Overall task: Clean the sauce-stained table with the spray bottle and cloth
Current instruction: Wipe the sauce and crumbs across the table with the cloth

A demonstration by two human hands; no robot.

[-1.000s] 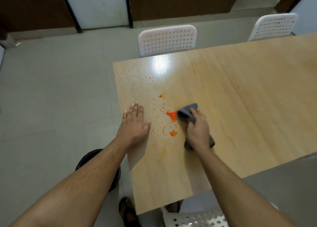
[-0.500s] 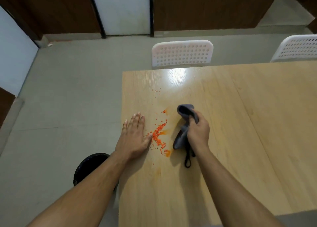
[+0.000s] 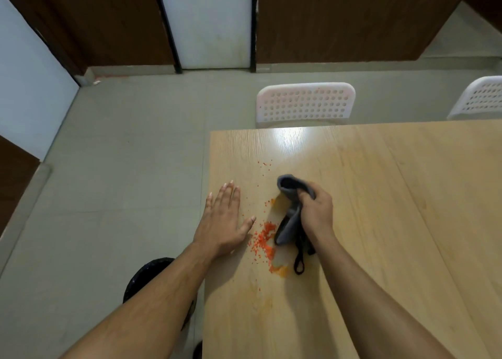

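Right hand (image 3: pixel 316 212) fingers curled round cloth (image 3: pixel 292 209) beside sauce (image 3: pixel 264 238); left hand (image 3: pixel 222 217) flat, fingers straight, on table (image 3: pixel 380 195)

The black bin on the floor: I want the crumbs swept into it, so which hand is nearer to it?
Left. The left hand lies flat at the table edge, just above the black bin. The right hand grips the grey cloth further in on the table.

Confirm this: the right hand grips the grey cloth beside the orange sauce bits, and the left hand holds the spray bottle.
Not quite. In the head view the left hand holds nothing; it rests flat on the table, and no spray bottle shows. The right hand does grip the grey cloth beside the orange sauce bits.
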